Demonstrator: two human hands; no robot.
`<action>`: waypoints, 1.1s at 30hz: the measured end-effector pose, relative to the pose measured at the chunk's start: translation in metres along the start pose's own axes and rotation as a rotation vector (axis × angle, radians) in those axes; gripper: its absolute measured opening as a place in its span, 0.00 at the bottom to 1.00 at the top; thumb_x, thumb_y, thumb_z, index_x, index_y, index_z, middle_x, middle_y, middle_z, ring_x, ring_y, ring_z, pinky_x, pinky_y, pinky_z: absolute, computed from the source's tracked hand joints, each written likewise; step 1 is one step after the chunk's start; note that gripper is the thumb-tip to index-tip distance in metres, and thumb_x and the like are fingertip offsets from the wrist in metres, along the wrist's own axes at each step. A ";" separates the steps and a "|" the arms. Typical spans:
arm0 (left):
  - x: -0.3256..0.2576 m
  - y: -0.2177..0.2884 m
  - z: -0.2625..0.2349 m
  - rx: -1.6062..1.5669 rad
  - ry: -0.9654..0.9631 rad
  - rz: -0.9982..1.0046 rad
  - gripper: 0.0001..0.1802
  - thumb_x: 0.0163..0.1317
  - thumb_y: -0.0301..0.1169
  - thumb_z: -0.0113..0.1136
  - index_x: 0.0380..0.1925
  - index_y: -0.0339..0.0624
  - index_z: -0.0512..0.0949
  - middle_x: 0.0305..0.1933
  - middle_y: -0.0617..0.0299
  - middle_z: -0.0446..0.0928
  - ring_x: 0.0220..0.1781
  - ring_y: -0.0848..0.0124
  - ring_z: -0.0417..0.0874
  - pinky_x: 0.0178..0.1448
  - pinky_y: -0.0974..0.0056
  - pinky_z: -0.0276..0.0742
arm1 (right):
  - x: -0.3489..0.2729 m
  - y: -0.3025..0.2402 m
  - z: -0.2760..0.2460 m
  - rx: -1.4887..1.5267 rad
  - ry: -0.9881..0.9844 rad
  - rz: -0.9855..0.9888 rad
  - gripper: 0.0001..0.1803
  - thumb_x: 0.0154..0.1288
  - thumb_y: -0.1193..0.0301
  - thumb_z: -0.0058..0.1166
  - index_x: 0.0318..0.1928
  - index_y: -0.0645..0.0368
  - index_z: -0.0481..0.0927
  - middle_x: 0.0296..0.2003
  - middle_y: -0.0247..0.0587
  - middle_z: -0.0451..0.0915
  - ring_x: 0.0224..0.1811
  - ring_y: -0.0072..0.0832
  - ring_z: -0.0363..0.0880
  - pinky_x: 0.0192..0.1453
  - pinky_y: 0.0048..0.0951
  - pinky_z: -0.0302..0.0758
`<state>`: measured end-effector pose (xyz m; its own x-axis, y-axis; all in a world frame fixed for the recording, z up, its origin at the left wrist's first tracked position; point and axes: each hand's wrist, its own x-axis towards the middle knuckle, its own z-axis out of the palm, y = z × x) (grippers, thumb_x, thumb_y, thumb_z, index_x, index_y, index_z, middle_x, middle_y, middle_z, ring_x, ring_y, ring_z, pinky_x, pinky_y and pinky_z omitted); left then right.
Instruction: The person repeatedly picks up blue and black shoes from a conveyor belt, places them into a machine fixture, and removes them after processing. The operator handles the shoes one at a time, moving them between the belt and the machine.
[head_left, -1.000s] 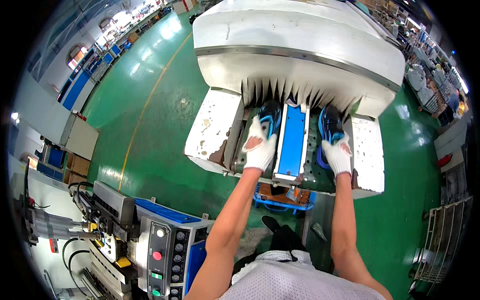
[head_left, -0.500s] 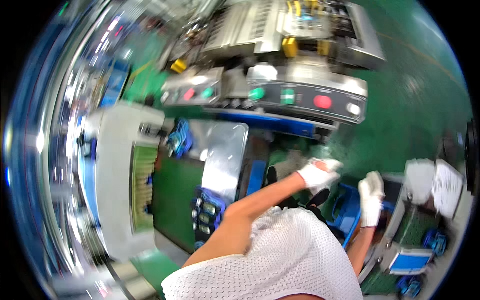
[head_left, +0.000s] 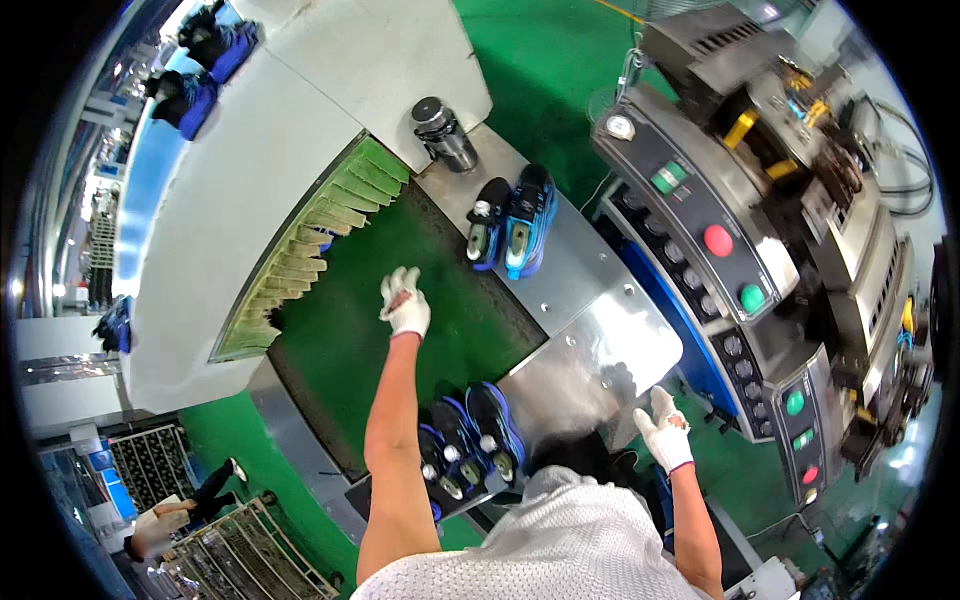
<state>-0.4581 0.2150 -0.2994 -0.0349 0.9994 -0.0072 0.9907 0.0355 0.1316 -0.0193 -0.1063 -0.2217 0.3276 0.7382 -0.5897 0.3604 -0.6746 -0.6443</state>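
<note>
My left hand (head_left: 405, 302), in a white glove with worn fingertips, reaches out over a green conveyor belt (head_left: 450, 320). Its fingers are spread and hold nothing. On the metal ledge (head_left: 570, 265) ahead of it stand a black shoe with a purple sole (head_left: 487, 222) and a black-and-blue sneaker (head_left: 531, 220), side by side. Several dark shoes with purple soles (head_left: 494, 425) sit in a row near my body, right of my left forearm. Out to the right, my gloved right hand (head_left: 664, 432) hangs beside the corner of a shiny metal plate (head_left: 610, 350), fingers apart, gripping nothing.
A pale machine housing (head_left: 300, 110) with a green strip curtain (head_left: 300, 265) borders the belt. A steel flask (head_left: 445, 132) stands by it. A machine with a button panel (head_left: 700, 200) is at right. Another person (head_left: 165, 515) and a rack (head_left: 255, 560) are far left.
My view has swung left, bringing the belt and shoes to the middle. My left hand has gone from near the right hand to over the belt. Both hands stay without anything in them.
</note>
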 end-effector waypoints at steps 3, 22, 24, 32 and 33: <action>0.119 -0.081 0.020 0.036 0.256 0.121 0.29 0.61 0.25 0.58 0.65 0.50 0.73 0.73 0.55 0.67 0.73 0.44 0.65 0.72 0.41 0.67 | 0.046 -0.024 0.027 -0.302 0.030 -0.069 0.37 0.63 0.64 0.67 0.68 0.68 0.70 0.62 0.55 0.80 0.66 0.38 0.79 0.70 0.34 0.73; 0.157 -0.155 -0.046 0.008 -0.217 -0.067 0.39 0.50 0.51 0.75 0.56 0.36 0.75 0.50 0.40 0.83 0.54 0.46 0.85 0.58 0.45 0.78 | 0.044 -0.015 0.029 -0.186 -0.144 0.338 0.37 0.66 0.66 0.64 0.69 0.72 0.64 0.67 0.62 0.73 0.72 0.42 0.72 0.75 0.39 0.68; 0.094 -0.127 -0.050 0.017 -0.210 0.008 0.34 0.50 0.52 0.74 0.48 0.40 0.75 0.41 0.43 0.83 0.46 0.45 0.85 0.51 0.46 0.79 | 0.046 0.022 0.029 -0.594 -0.223 0.188 0.40 0.69 0.46 0.56 0.71 0.60 0.69 0.70 0.46 0.72 0.74 0.46 0.68 0.77 0.37 0.61; -0.124 0.050 -0.129 -0.703 -0.428 -0.306 0.35 0.45 0.43 0.81 0.50 0.37 0.78 0.47 0.47 0.82 0.45 0.58 0.84 0.50 0.54 0.82 | 0.036 -0.122 0.031 -0.166 -0.338 -0.201 0.33 0.72 0.54 0.59 0.66 0.67 0.74 0.56 0.52 0.84 0.59 0.36 0.83 0.66 0.32 0.76; -0.139 0.065 -0.135 -0.979 -0.504 -0.218 0.30 0.48 0.34 0.78 0.51 0.36 0.77 0.48 0.50 0.80 0.44 0.65 0.82 0.46 0.59 0.82 | 0.038 -0.123 0.027 -0.102 -0.424 -0.202 0.32 0.72 0.54 0.60 0.66 0.66 0.74 0.55 0.51 0.84 0.58 0.35 0.82 0.66 0.32 0.75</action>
<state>-0.4066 0.0791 -0.1558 0.0818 0.8644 -0.4961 0.4313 0.4180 0.7995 -0.0747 0.0047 -0.1779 -0.1354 0.7747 -0.6177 0.4710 -0.4982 -0.7280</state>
